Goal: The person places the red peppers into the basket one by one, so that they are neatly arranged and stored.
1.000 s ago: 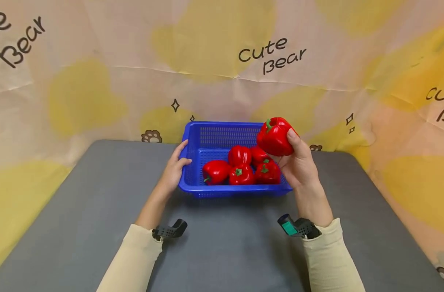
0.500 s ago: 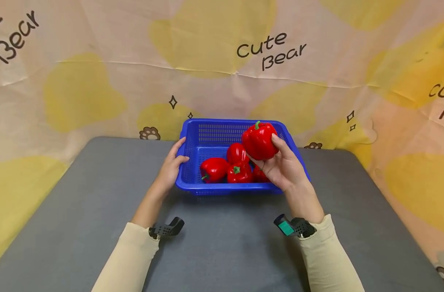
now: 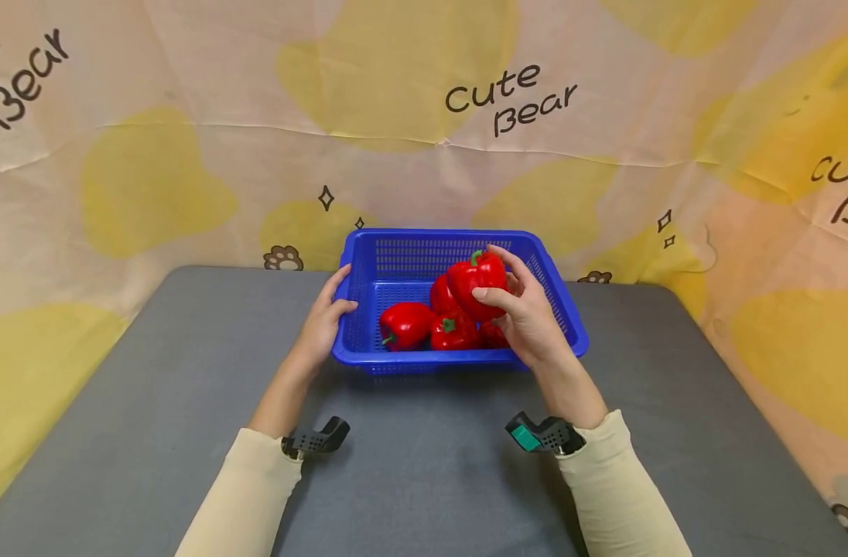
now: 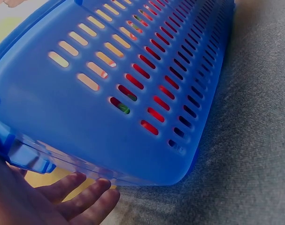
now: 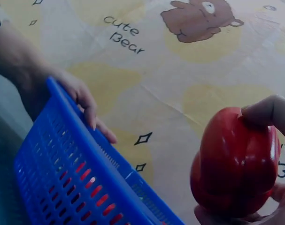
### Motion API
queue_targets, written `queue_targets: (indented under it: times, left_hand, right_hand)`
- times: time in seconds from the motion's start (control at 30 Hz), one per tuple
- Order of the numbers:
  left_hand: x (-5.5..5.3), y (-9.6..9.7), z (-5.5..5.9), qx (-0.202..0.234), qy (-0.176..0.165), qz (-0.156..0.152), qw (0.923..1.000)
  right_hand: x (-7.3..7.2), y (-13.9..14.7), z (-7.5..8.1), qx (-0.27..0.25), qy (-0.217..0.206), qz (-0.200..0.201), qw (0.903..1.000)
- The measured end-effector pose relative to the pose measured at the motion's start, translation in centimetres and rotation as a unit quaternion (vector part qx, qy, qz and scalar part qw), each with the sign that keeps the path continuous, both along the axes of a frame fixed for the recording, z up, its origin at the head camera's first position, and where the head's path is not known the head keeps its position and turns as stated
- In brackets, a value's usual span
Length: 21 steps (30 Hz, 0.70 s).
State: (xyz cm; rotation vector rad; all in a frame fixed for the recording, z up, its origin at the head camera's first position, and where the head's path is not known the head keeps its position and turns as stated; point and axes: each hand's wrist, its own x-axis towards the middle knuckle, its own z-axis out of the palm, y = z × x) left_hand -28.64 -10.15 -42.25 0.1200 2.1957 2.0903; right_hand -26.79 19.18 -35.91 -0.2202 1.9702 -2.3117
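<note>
A blue slotted plastic basket (image 3: 424, 358) stands on the grey table. My left hand (image 3: 317, 329) grips its left end, thumb over the rim; the left wrist view shows fingers (image 4: 88, 199) curled by the outer wall. With fingers and thumb, my right hand (image 3: 535, 325) holds a glossy red bell pepper (image 3: 474, 280), green stem up, over the basket's right half. Inside lie several more: one bell pepper (image 3: 405, 325) on its side at the left, another (image 3: 455, 333) stem up in front. The held one and my hand partly hide the others.
The grey table (image 3: 410, 464) spreads around the basket. Right behind its far edge hangs a pink and yellow cloth (image 3: 396, 178) printed with "Cute Bear". A black strap device (image 3: 319, 437) sits on my left wrist, a similar device (image 3: 545, 435) on my right.
My right hand has carried the bell pepper left and down, from above the basket's right end to lower over the other peppers. The pepper has turned stem up. My left hand keeps its grip.
</note>
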Motion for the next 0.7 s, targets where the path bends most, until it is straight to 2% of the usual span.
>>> queue_targets:
  times: [0.1,0.27,0.53,0.7]
  left_hand:
    - [0.04,-0.07,-0.03,-0.010,0.000,0.000,1.0000]
    - [0.03,-0.16,-0.17,-0.020,0.002,-0.001,0.9998]
    - [0.12,-0.22,-0.08,-0.019,-0.003,-0.003,0.9998]
    - [0.05,-0.14,-0.24,-0.011,-0.002,0.000,0.9999]
  right_hand:
    - [-0.05,-0.14,-0.16,0.059,0.038,-0.027,0.9972]
    - [0.04,-0.15,-0.47,0.147,0.097,-0.079,0.9811]
    - [0.06,-0.41,-0.96,0.176,0.137,-0.100,0.9697]
    - [0.09,-0.29,-1.01,0.208,0.203,-0.117,0.9497]
